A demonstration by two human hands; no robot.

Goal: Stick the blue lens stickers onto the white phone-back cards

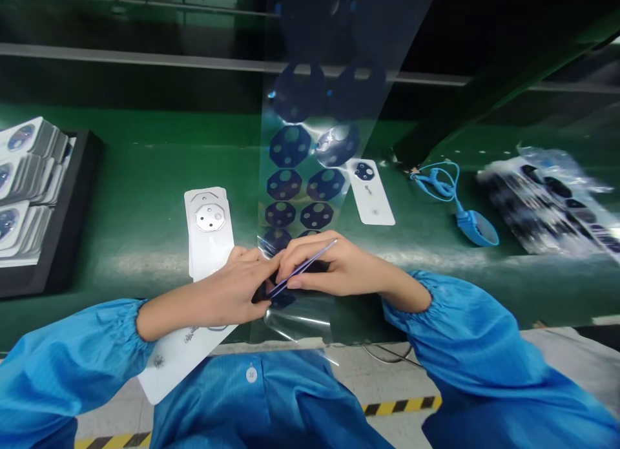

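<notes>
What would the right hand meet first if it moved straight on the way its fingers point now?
The right hand, holding tweezers, points to the left. It would meet the left hand almost at once. Their fingers seem to touch already above the clear film, though the depth is unclear.

One head-worn view, forward and down, close over left hand [227, 295], right hand [334, 269] and green bench [145, 197]

We centre on the film strip [300, 177]. A card stack [209, 232] lies just left of it and a tray [77, 197] of cards far left. To its right lie a single card [372, 194], a wrist strap [455, 203] and a bag [552, 203]. Our left hand [232, 291] and right hand [334, 268], with tweezers [305, 266], meet on its near end.
</notes>
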